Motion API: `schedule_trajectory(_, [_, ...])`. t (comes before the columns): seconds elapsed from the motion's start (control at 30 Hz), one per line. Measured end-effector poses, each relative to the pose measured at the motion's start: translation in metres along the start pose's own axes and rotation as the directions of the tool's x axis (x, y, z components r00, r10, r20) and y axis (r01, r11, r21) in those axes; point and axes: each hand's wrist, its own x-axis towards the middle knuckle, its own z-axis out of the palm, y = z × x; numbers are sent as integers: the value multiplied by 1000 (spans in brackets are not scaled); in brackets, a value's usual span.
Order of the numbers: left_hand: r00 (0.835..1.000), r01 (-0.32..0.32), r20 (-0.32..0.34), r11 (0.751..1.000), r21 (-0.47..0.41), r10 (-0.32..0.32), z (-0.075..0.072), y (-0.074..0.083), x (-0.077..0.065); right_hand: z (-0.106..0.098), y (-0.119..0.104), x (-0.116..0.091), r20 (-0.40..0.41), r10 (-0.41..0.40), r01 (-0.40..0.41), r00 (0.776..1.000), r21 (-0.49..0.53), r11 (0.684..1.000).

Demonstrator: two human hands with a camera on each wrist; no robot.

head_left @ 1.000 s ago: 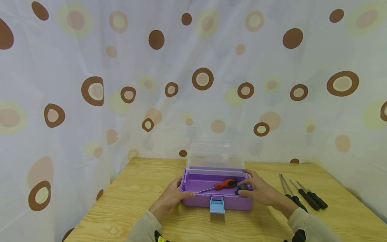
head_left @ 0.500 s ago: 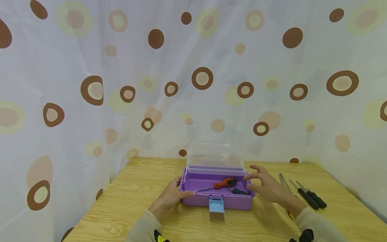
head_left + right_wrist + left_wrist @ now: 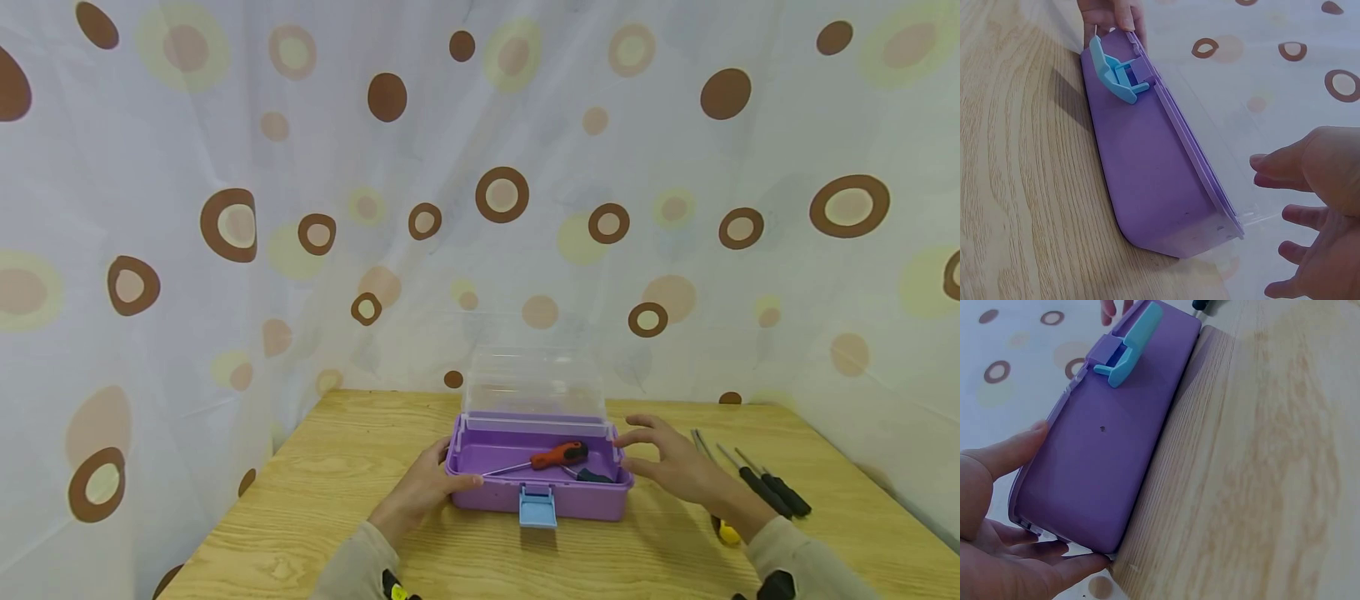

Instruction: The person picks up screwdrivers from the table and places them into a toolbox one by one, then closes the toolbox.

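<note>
A purple toolbox (image 3: 491, 502) stands on the table with its clear lid (image 3: 534, 379) raised and its light blue latch (image 3: 537, 511) hanging at the front. My left hand (image 3: 422, 490) grips the box's left end, thumb on the front rim and fingers against the side, as the left wrist view shows. Inside lie a red-and-black screwdriver (image 3: 558, 455) and a dark-handled screwdriver (image 3: 592, 476), whose shaft runs under the red one. Just off the box's right end is my right hand (image 3: 670, 461), fingers spread and holding nothing; the right wrist view shows a gap between them.
Right of the box, several screwdrivers lie on the wooden table (image 3: 360, 450), among them a black-handled one (image 3: 765, 493). A yellow-ended tool (image 3: 727, 533) is partly hidden under the right forearm. A dotted curtain (image 3: 420, 250) hangs behind the table.
My right hand has let go of the dark-handled screwdriver inside the box and drawn back to the right, past the rim. The left hand has stayed on the box.
</note>
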Motion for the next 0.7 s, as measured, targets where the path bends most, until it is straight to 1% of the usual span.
schedule_trajectory(0.23, [1000,9,1,1000,-15,-9,0,0,0,-1,-1,0,7,46,-46,999,14,999])
schedule_trajectory(0.47, [999,30,-12,1000,3,-30,0,1,-1,-4,2,-2,-12,13,-13,1000,-21,1000])
schedule_trajectory(0.57, [999,32,-13,999,4,-32,0,1,-1,-5,4,-3,-16,9,-9,1000,-18,1000])
schedule_trajectory(0.7, [999,32,-14,999,7,-32,1,1,-1,-9,6,-6,-5,28,-28,1000,0,1000])
